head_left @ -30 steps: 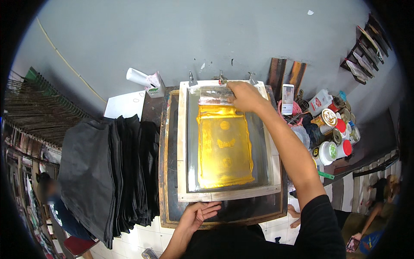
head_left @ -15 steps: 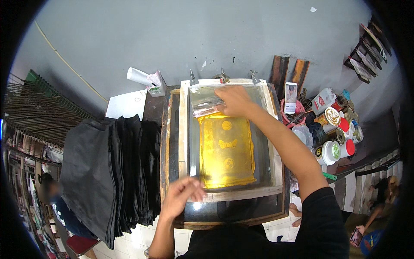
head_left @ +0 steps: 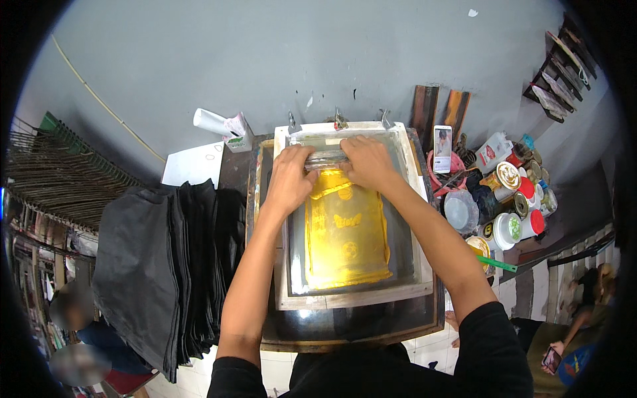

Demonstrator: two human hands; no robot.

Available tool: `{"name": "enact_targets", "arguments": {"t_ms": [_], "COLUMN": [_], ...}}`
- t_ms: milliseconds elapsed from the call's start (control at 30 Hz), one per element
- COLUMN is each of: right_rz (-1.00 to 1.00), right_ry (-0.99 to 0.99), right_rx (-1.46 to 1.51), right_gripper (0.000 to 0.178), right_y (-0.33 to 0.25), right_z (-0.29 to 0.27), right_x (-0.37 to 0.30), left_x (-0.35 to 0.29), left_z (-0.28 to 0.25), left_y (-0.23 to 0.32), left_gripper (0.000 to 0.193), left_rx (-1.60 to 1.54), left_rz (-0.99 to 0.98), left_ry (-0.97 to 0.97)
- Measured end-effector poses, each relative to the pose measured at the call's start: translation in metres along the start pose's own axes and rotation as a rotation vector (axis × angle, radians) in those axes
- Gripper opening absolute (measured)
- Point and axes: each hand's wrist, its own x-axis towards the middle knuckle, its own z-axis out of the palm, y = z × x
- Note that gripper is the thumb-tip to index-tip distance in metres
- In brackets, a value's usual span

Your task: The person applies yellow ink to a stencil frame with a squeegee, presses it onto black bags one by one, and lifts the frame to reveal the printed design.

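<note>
A silk screen in a pale wooden frame [head_left: 352, 302] lies on a dark glossy board [head_left: 345, 326]. Yellow ink [head_left: 348, 255] covers a rectangle of its mesh, with small ball and winged shapes showing in it. Across the mesh's far end sits a squeegee [head_left: 326, 157], just beyond the ink. Its left end is in the grip of my left hand [head_left: 290, 176], fingers wrapped over the top. My right hand [head_left: 367, 162] grips the other end the same way. The squeegee's lower edge is partly hidden by my fingers.
Metal clamps [head_left: 340, 119] hold the frame's far side. Left stands a thick stack of black fabric [head_left: 142, 259]. At right are a propped phone [head_left: 442, 142], ink tubs and jars [head_left: 507, 229], and a green-handled tool [head_left: 496, 264]. People sit at both lower sides.
My left hand has moved up from the frame's near left corner and taken hold of the squeegee. The squeegee, formerly tilted in my right hand alone, now lies more nearly level.
</note>
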Motion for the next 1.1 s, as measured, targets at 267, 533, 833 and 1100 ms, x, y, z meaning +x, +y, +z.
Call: {"name": "enact_targets", "arguments": {"t_ms": [267,533,833,1100], "right_rz": [0.055,0.003,-0.039,-0.122], "right_ry": [-0.088,-0.066,-0.059,0.127], "right_rx": [0.020,0.044,0.048,-0.061], "right_gripper": [0.033,0.031,0.032,0.018], "right_y": [-0.017,-0.047,-0.104,-0.131], "right_z": [-0.013,-0.025,-0.042,-0.038], "right_x": [-0.034,-0.079,-0.169,-0.218], "left_x": [-0.023,-0.075,-0.160,-0.226], "left_z": [0.000,-0.009,-0.035,-0.039], "left_y": [0.003,0.034,0.091,0.101], "left_gripper": [0.031,0.028,0.029,0.060], "left_rx": [-0.030,-0.067,-0.085,0.026], "left_rz": [-0.082,-0.109,-0.145,-0.082], "left_ry": [-0.089,-0.087,-0.171,-0.187]}}
